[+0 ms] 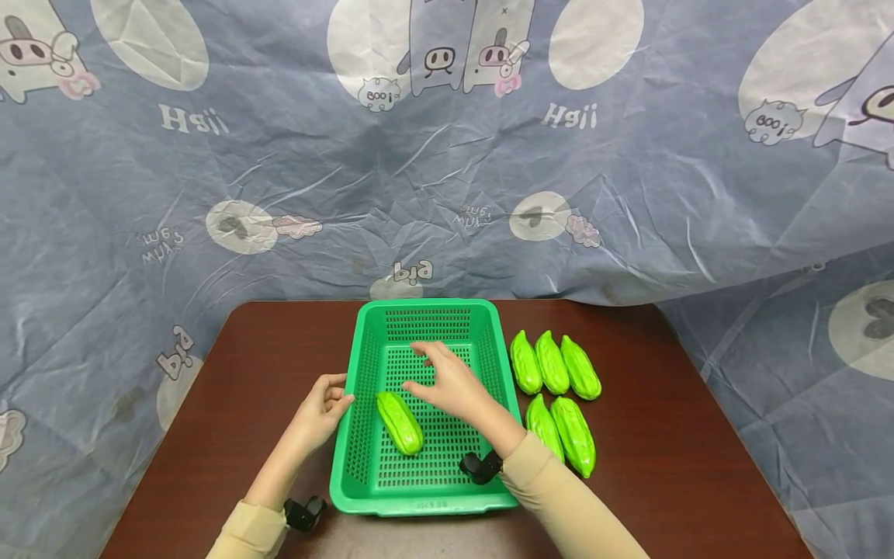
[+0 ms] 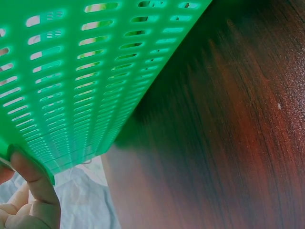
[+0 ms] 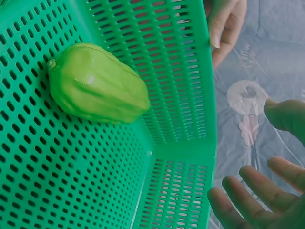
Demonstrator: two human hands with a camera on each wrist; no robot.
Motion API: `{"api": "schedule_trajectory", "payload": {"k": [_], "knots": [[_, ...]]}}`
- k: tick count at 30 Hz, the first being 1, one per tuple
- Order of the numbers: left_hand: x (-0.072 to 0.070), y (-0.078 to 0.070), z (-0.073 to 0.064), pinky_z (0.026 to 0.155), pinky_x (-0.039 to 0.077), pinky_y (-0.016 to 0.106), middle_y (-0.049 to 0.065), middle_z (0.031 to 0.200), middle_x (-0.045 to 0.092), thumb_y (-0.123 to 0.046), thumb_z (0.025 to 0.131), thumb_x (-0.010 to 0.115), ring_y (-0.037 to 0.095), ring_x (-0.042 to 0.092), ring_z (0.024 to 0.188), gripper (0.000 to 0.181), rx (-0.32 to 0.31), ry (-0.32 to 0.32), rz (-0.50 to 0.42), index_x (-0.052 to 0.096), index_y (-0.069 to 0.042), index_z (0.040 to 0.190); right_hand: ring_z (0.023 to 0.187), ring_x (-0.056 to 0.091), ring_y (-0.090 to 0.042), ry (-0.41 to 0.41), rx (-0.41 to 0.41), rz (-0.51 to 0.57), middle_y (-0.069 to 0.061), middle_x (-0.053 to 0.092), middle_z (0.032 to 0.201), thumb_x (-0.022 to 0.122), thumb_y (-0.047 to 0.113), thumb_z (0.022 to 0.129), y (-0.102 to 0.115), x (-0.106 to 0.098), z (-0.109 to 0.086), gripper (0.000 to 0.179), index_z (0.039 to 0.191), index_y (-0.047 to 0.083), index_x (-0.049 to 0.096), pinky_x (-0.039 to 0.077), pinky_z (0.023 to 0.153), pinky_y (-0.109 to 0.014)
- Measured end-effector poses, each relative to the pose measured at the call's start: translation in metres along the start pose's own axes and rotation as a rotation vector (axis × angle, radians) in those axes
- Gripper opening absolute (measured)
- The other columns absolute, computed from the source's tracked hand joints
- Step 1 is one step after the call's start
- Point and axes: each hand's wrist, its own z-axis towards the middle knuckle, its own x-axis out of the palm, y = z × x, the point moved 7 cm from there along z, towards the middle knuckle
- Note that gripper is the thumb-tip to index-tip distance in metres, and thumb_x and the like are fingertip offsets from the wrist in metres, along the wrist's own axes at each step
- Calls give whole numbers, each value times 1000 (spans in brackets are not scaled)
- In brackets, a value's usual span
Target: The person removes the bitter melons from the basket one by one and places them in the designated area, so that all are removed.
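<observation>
A green plastic basket point(image 1: 424, 508) with slotted walls sits on the table, and one bright green, ridged bitter melon point(image 1: 400, 423) lies inside it, left of the middle. My left hand point(image 1: 323, 411) grips the basket's left rim; in the left wrist view its curled fingers point(image 2: 35, 179) are at the rim. Over the basket, my right hand point(image 1: 450, 380) is held with fingers and thumb spread and nothing between them. The right wrist view shows that hand point(image 3: 267, 200) apart from the bitter melon point(image 3: 97, 86).
Right of the basket, several more bitter melons point(image 1: 576, 435) lie on the dark brown table point(image 1: 663, 442) in two rows. A grey-blue printed cloth point(image 1: 433, 171) hangs behind the table and at its sides.
</observation>
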Motion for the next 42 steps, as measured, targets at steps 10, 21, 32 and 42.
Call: {"api": "schedule_trajectory", "payload": {"k": [10,21,32,42], "knots": [[-1,0,1,74,48,30,15,108,65,-14,102,54,16,63,89,43,2,2,-3,41,-1,141,110,60,-21,106,2,-40,-6,55,135,74,35,88,-3,24,12,64,143,13,49,51,85,-38],[-1,-1,0,71,48,27,16,106,65,-12,101,56,13,62,84,43,24,-15,-5,42,2,140,110,61,-24,208,24,-87,-9,56,132,76,35,87,-6,47,17,67,144,14,48,52,86,-40],[-1,0,0,71,48,27,16,106,66,-12,101,56,15,64,86,42,21,-17,-8,43,1,139,122,58,-26,276,44,-127,-10,54,137,79,35,83,-8,68,18,73,145,14,47,49,98,-43],[-1,-1,1,69,47,25,17,106,65,-11,101,56,13,61,83,41,16,-19,-11,43,1,138,101,62,-23,303,93,-147,-13,56,132,84,36,77,-15,81,15,79,143,10,49,53,86,-38]]}}
